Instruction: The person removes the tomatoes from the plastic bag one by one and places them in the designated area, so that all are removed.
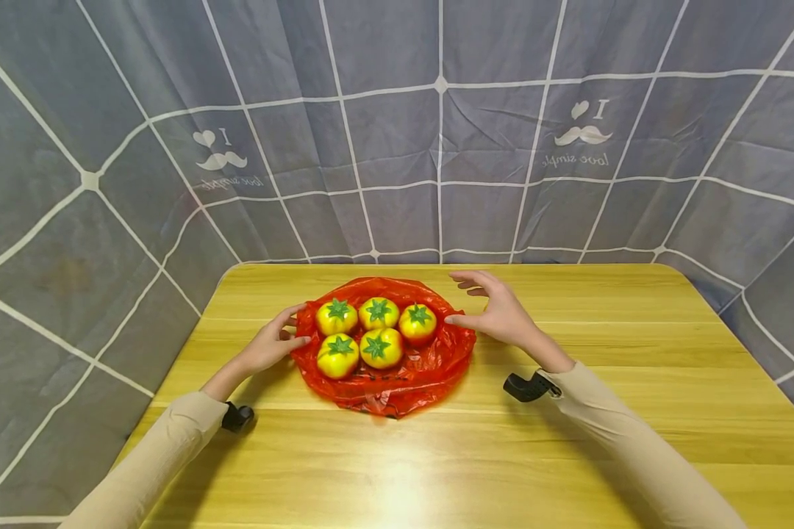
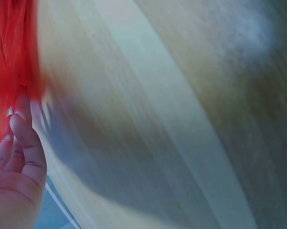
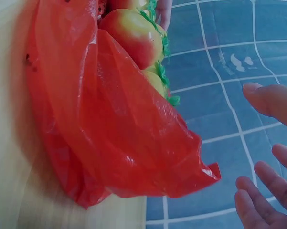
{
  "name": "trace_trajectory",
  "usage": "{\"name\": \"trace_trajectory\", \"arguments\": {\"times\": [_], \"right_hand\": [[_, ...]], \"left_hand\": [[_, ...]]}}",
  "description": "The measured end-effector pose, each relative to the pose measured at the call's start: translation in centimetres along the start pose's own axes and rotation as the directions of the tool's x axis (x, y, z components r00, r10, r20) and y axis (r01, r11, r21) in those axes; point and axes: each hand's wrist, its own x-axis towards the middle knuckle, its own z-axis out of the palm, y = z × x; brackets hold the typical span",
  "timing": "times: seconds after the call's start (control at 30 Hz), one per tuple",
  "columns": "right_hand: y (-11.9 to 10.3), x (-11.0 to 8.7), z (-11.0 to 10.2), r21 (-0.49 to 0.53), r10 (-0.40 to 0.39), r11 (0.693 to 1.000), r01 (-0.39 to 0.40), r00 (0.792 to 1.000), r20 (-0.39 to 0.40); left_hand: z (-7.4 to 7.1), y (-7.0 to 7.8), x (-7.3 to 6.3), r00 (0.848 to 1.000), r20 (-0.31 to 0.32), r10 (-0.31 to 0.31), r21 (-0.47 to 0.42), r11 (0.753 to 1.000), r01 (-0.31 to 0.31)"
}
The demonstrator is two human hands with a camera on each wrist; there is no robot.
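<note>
Several yellow-and-red tomato-like fruits (image 1: pixel 381 347) with green star-shaped tops sit grouped on a crumpled red plastic bag (image 1: pixel 430 382). The bag lies spread under and around them, its edges rising in folds. At the bag's left edge is my left hand (image 1: pixel 273 345), thumb and fingers spread apart, fingertips right at the plastic. The left wrist view shows this hand (image 2: pixel 19 176) with its fingertips partly hidden by the red film. Over the bag's right edge, my right hand (image 1: pixel 499 312) holds nothing, fingers loosely extended. The right wrist view shows that hand (image 3: pixel 272 191) apart from the bag.
A wooden table (image 1: pixel 602 330) carries everything. Behind it and along both sides hangs a grey curtain (image 1: pixel 397 147) with white grid lines. Black wrist cameras are strapped to both wrists, the right one (image 1: pixel 529 386) low over the tabletop.
</note>
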Motion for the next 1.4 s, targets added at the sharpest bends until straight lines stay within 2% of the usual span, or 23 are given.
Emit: {"name": "trace_trajectory", "arguments": {"times": [0.47, 0.77, 1.13, 1.4], "right_hand": [[-0.5, 1.6, 1.7, 0.053, 0.007, 0.999, -0.012, 0.996, 0.087], [0.0, 2.2, 2.9, 0.084, -0.007, 0.996, -0.004, 0.992, 0.126], [0.4, 2.0, 3.8, 0.05, -0.042, 0.998, 0.036, 0.991, 0.13], [0.5, 2.0, 4.3, 0.031, -0.02, 0.999, 0.015, 0.988, 0.153]], "left_hand": [[0.2, 0.2, 0.0, 1.0, 0.006, -0.001, -0.013, 1.0, 0.001], [0.2, 0.1, 0.0, 1.0, -0.003, 0.002, -0.019, 1.0, -0.002], [0.2, 0.0, 0.0, 1.0, 0.0, 0.01, -0.042, 0.999, -0.01], [0.2, -0.1, -0.1, 1.0, 0.002, 0.017, -0.028, 0.999, -0.017]]}}
